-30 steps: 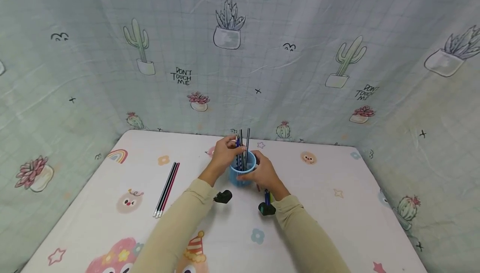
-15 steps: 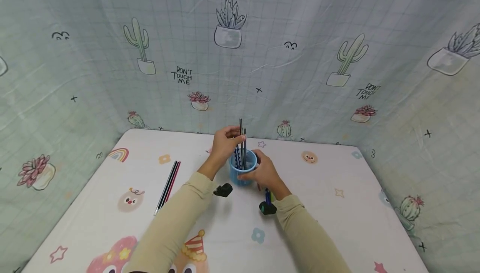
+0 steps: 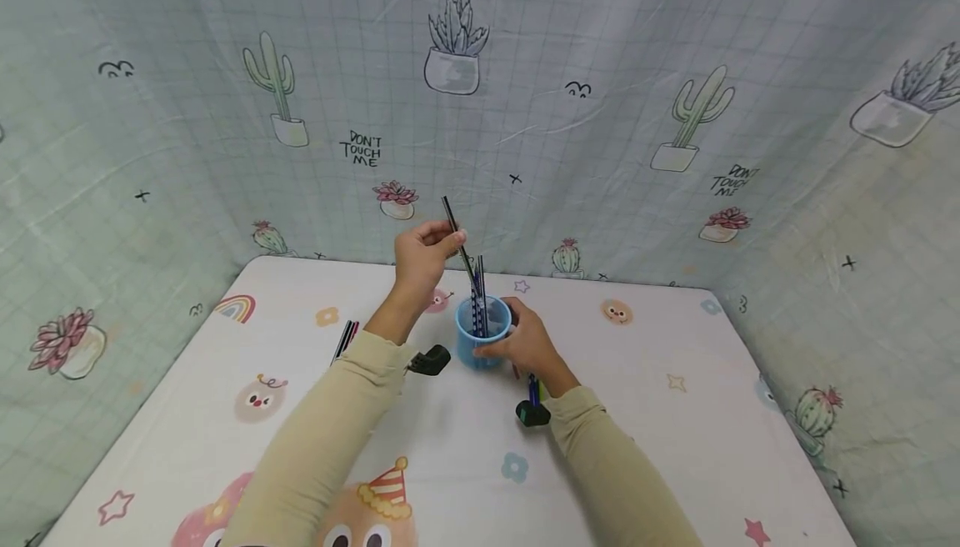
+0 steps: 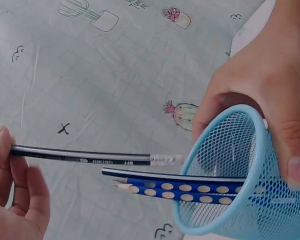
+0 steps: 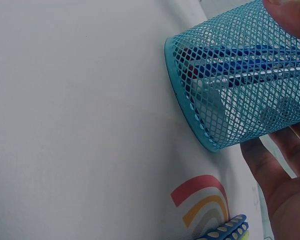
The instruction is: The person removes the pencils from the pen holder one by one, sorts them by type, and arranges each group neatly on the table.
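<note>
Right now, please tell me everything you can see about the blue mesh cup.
The blue mesh cup is a round holder of what looks like light blue wire mesh with a solid rim. It stands upright on the table. The right hand grips its side. A few pencils stand inside, at least one blue with pale dots, points sticking out above the rim.

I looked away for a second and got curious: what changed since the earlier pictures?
The left hand, pinching a black pencil, rose and drew it up out of the blue cup; its eraser end is now clear of the rim. The right hand stayed gripping the cup, and two pencils remain inside.
</note>
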`<control>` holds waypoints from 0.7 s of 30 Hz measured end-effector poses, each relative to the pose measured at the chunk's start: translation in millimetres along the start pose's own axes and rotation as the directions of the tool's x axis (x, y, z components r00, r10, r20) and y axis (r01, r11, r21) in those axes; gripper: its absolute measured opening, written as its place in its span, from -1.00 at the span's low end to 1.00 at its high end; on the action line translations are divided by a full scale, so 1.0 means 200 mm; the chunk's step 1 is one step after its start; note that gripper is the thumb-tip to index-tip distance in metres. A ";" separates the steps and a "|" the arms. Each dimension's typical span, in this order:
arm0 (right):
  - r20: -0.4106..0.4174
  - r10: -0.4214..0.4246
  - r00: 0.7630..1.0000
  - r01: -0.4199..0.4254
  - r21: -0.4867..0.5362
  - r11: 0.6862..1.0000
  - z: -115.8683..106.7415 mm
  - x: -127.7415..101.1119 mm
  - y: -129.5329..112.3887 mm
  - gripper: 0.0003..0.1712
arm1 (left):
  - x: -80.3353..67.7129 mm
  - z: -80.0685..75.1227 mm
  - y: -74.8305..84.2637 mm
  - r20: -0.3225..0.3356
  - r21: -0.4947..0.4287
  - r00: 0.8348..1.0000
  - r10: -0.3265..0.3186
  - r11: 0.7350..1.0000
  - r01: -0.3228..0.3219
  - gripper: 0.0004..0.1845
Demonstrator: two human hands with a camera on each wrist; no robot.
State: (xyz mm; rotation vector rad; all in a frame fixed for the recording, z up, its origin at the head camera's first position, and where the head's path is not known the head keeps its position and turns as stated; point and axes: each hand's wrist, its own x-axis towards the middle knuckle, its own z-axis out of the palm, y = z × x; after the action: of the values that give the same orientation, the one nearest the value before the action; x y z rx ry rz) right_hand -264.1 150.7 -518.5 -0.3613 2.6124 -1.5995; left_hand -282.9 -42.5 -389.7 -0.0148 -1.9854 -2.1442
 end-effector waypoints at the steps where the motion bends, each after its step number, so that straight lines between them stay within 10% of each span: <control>1: 0.003 0.001 1.000 -0.001 0.001 1.000 0.00 0.00 0.00 0.08 | 0.00 -0.01 0.01 0.008 -0.007 1.000 -0.014 1.000 0.014 -0.69; 21: 0.002 -0.012 1.000 0.012 0.005 1.000 0.00 0.01 0.01 0.10 | -0.01 -0.28 -0.01 0.098 0.127 0.988 -0.121 0.986 0.108 -0.72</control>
State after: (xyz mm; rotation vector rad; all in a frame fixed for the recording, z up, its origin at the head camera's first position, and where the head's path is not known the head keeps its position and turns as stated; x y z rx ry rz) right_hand -265.7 151.2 -519.1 -0.3789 2.6087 -1.6080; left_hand -272.7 -96.6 -396.3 0.0061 -2.2254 -2.1274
